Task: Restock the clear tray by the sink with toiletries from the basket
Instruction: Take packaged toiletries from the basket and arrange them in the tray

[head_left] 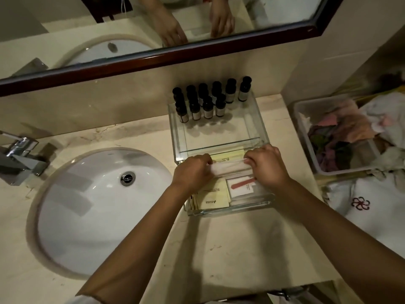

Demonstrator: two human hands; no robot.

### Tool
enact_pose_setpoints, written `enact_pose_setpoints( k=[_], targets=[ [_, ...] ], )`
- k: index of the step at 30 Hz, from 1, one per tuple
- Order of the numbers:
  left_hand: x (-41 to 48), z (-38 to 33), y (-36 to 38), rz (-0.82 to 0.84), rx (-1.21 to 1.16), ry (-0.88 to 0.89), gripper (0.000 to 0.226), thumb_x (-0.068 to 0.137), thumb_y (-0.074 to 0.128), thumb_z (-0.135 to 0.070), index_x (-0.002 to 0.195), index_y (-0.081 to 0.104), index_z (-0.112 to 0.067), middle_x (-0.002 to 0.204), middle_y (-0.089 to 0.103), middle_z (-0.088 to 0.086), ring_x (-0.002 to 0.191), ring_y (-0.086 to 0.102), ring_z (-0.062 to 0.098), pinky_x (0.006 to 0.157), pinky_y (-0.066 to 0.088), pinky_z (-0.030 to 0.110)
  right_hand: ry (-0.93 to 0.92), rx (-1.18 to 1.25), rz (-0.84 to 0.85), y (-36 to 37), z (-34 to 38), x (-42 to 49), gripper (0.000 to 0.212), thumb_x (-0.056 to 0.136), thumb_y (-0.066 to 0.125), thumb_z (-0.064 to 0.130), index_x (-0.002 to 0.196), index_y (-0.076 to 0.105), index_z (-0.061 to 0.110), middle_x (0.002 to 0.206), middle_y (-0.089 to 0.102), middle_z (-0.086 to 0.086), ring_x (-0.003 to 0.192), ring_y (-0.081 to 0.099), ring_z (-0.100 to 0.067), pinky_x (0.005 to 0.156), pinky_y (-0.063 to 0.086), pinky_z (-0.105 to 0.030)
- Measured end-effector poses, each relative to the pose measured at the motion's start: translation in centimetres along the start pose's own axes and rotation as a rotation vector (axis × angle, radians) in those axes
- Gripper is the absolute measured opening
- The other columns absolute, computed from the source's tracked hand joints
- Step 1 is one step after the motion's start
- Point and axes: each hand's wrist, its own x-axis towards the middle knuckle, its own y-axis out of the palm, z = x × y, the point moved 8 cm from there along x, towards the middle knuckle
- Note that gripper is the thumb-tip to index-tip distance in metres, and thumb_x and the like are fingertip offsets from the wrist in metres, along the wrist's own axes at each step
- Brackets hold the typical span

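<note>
Left hand [192,173] and right hand [267,165] each pinch an end of a long white packet [228,167], held over the clear tray [252,206] beside the sink [98,205]. It looks like the placing step. Next, lay it flat, then go to the basket [305,139].

Faucet [17,159] cut off at left; print on cream packets [215,199] unreadable

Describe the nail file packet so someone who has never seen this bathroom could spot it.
Right of the sink sits a clear tray with dark bottles at its far end. At its near end, next to the right hand, lies a white packet. Its pink-red strip sets it apart from the yellow packets beside it.
</note>
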Motion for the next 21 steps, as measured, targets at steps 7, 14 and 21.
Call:
enact_pose_setpoints(
  k=[7, 14, 21],
  targets=[
    [-0.7, 0.5, 0.5, -0.163, 0.132, 0.101, 0.028, 0.078, 0.067, -0.018, 0.105, 0.064, -0.010, 0.099, 0.062, 0.010, 0.086, 0.058, 0.031, 0.061, 0.041, 0.033, 0.002, 0.034, 0.120, 2.8, 0.2, 1.5, 0.021, 0.092, 0.055, 0.021, 0.100, 0.070, 0.008, 0.105, 0.065, -0.011, 0.108, 0.046, -0.028, 0.091, 0.025, -0.028],
    [-1.0, 0.8, 1.0, -0.223, 0.234, 0.068, 0.009, 0.076, 0.069, -0.019, 0.084, 0.072, -0.021, 0.082, 0.065, 0.001, 0.076, 0.061, 0.027, 0.071, 0.043, 0.033, -0.021, -0.084, -0.063, 2.9, 0.2, 0.4, 0.020, 0.084, 0.063, 0.012, 0.103, 0.064, 0.007, 0.104, 0.059, -0.011, 0.102, 0.051, -0.033, 0.085, 0.044, -0.040],
    [-0.5, 1.5, 2.3, -0.035, 0.210, -0.004, 0.032, 0.098, 0.039, -0.030, 0.125, 0.056, -0.026, 0.119, 0.061, -0.001, 0.108, 0.051, 0.025, 0.083, 0.038, 0.030, -0.190, -0.082, -0.097, 4.5, -0.2, -1.8, 0.029, 0.069, 0.076, -0.001, 0.097, 0.072, 0.006, 0.092, 0.069, -0.011, 0.079, 0.061, -0.031, 0.069, 0.054, -0.033]
  ],
)
